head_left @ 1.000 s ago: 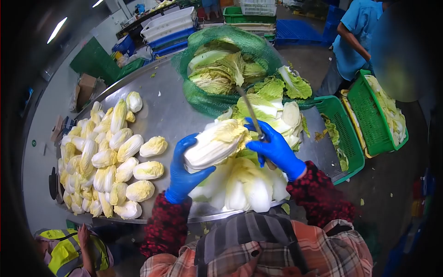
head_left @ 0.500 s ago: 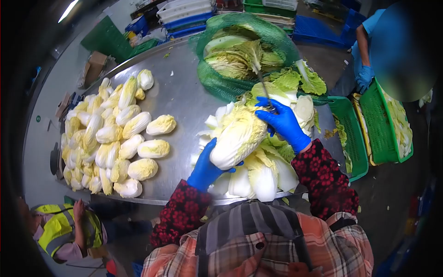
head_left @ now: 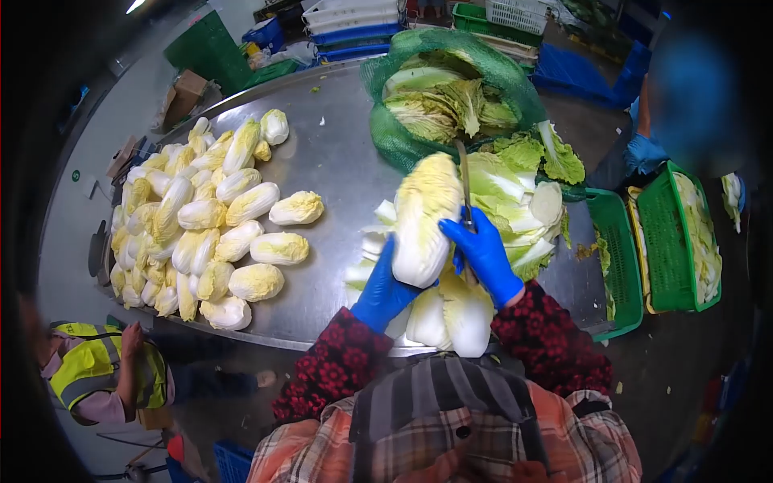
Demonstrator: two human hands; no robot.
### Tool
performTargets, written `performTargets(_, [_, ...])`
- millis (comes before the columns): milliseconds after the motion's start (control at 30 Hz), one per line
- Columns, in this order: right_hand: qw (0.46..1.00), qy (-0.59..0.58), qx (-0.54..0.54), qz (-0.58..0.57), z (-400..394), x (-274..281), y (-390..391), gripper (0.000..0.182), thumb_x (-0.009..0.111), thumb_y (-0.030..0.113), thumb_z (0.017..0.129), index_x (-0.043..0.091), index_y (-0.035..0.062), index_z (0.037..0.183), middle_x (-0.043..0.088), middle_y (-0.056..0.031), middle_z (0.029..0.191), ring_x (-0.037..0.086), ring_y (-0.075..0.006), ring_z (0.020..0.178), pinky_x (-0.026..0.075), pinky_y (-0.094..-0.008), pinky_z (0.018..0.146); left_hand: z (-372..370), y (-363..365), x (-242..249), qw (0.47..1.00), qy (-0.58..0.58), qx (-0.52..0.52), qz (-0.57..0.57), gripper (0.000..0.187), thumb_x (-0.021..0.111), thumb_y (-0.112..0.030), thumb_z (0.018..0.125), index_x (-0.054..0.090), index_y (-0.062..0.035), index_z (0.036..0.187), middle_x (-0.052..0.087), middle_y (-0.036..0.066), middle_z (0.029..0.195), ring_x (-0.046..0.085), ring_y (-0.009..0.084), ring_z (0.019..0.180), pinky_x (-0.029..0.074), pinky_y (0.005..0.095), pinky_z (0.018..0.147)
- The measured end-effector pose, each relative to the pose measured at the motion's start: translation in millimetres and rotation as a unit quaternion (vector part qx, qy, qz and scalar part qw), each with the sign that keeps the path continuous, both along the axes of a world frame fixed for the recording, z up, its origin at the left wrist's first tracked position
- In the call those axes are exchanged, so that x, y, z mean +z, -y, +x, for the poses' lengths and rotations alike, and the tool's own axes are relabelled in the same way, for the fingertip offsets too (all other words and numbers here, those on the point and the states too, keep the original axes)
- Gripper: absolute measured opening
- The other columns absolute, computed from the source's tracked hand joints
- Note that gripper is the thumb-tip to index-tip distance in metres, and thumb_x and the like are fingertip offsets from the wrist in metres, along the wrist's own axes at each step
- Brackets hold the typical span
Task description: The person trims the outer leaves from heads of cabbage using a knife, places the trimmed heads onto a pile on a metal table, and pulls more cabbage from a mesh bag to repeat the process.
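A pale yellow-white napa cabbage (head_left: 424, 221) stands upright in the view between my blue-gloved hands. My left hand (head_left: 386, 291) is wrapped round its lower left side. A knife (head_left: 464, 181) is in my right hand (head_left: 483, 251), its blade pointing away along the cabbage's right side, and my fingertips touch the cabbage. Loose white and green leaves (head_left: 503, 205) lie beneath and to the right. Beyond them a green mesh bag (head_left: 390, 133) lies open with leafy cabbages inside.
Many trimmed cabbages (head_left: 201, 213) are heaped on the left of the metal table (head_left: 338, 145). Green crates (head_left: 620, 266) stand at the right edge. A blue-gloved co-worker's hand (head_left: 646, 153) is at upper right; a person in a yellow vest (head_left: 105, 366) is at lower left.
The cabbage has turned from slanted to upright in view. My right hand has moved down beside it, with the knife now alongside. The view has shifted slightly.
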State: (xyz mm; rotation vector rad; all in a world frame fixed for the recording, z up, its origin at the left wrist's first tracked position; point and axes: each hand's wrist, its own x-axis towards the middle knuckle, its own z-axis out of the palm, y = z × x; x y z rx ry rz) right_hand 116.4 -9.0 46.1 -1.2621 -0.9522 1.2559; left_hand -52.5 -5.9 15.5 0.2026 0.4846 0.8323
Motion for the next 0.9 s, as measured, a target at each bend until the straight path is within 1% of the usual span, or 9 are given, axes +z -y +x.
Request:
performTargets(33, [1.0,0.025,-0.006,0.007,-3.4,1.1,-3.5,0.036,0.069,0.026,0.079,0.052,0.0009,0.098,0.054,-0.0035,0.069,0.047,-0.009,0.041,0.039,-0.0239,0.035,2.1,-0.4,1.5,0.997,-0.066,0.013,0.037,0.057,0.045,-0.048,0.089,0.038,-0.0104,0.132,0.054,0.012,0.12,0.057,0.0252,0.101,0.05,0.04,0.077])
performTargets(167, [0.999,0.045,0.027,-0.015,-7.8,1.9,-19.0,0.031,0.069,0.025,0.079,0.052,0.0006,0.09,0.051,-0.0022,0.062,0.047,-0.0091,0.042,0.04,-0.0243,0.037,-5.3,-5.5,-13.3,0.991,-0.075,0.013,0.106,0.055,0.043,-0.048,0.09,0.041,-0.0073,0.127,0.057,0.012,0.112,0.06,0.0241,0.089,0.051,0.0383,0.066])
performTargets(367, [0.999,0.013,0.029,-0.005,-29.8,-7.6,-32.5,0.031,0.068,0.021,0.079,0.054,-0.0005,0.096,0.052,-0.0024,0.064,0.048,-0.0084,0.045,0.041,-0.0245,0.038,-18.6,-13.2,-27.8,0.973,-0.156,0.075,0.151,0.057,0.038,-0.05,0.09,0.041,-0.0057,0.126,0.057,0.014,0.108,0.061,0.0254,0.08,0.05,0.0393,0.058])
performTargets(467, [0.999,0.013,0.02,0.03,-43.6,-14.8,-35.0,0.033,0.068,0.02,0.079,0.054,-0.0008,0.101,0.053,-0.0028,0.067,0.048,-0.0078,0.046,0.041,-0.024,0.038,-32.1,-20.8,-43.1,0.981,-0.087,0.134,0.111,0.054,0.044,-0.04,0.091,0.04,-0.0018,0.129,0.056,0.014,0.116,0.059,0.0247,0.097,0.052,0.0361,0.071])
performTargets(500, [0.999,0.016,0.028,0.035,-48.4,-16.6,-36.0,0.035,0.067,0.018,0.079,0.053,-0.0008,0.105,0.054,-0.0038,0.071,0.049,-0.0077,0.048,0.042,-0.0239,0.039,-38.6,-23.2,-50.1,0.976,-0.124,0.13,0.12,0.058,0.036,-0.047,0.091,0.039,-0.0025,0.128,0.056,0.016,0.11,0.06,0.0282,0.088,0.051,0.0417,0.067])
performTargets(600, [0.999,0.036,0.017,0.032,-64.7,-21.5,-41.7,0.038,0.065,0.015,0.079,0.051,-0.0009,0.111,0.056,-0.0055,0.076,0.05,-0.0081,0.05,0.042,-0.0241,0.04,-64.7,-26.3,-36.6,0.991,-0.054,0.071,0.103,0.052,0.047,-0.031,0.092,0.037,0.0012,0.131,0.051,0.013,0.123,0.052,0.023,0.109,0.042,0.0322,0.093])
performTargets(667, [0.999,0.007,0.029,0.025,-75.5,-31.6,-48.0,0.039,0.06,0.013,0.082,0.049,-0.0003,0.117,0.054,-0.0032,0.067,0.049,-0.0095,0.045,0.043,-0.025,0.039,-77.0,-34.3,-48.5,0.943,-0.234,0.166,0.168,0.053,0.053,-0.025,0.09,0.035,0.0015,0.132,0.05,0.012,0.123,0.051,0.0198,0.109,0.041,0.031,0.093])
performTargets(767, [0.998,-0.019,0.056,0.026,-93.9,-24.8,-54.8,0.037,0.049,0.006,0.082,0.047,-0.0022,0.118,0.052,-0.0046,0.064,0.049,-0.012,0.043,0.044,-0.0257,0.039,-108.2,-47.7,-45.3,0.925,-0.225,0.17,0.255,0.058,0.057,-0.022,0.088,0.032,0.001,0.135,0.046,0.01,0.128,0.044,0.0176,0.116,0.035,0.0309,0.099])
performTargets(900, [0.995,-0.058,0.068,0.035,-125.5,-22.0,-70.8,0.037,0.051,0.011,0.08,0.047,-0.0016,0.115,0.051,-0.0036,0.066,0.048,-0.012,0.043,0.043,-0.0253,0.039,-152.8,-70.2,-22.5,0.927,-0.202,0.106,0.297,0.061,0.056,-0.027,0.088,0.029,0.001,0.137,0.041,0.01,0.133,0.04,0.0177,0.121,0.029,0.0311,0.103])
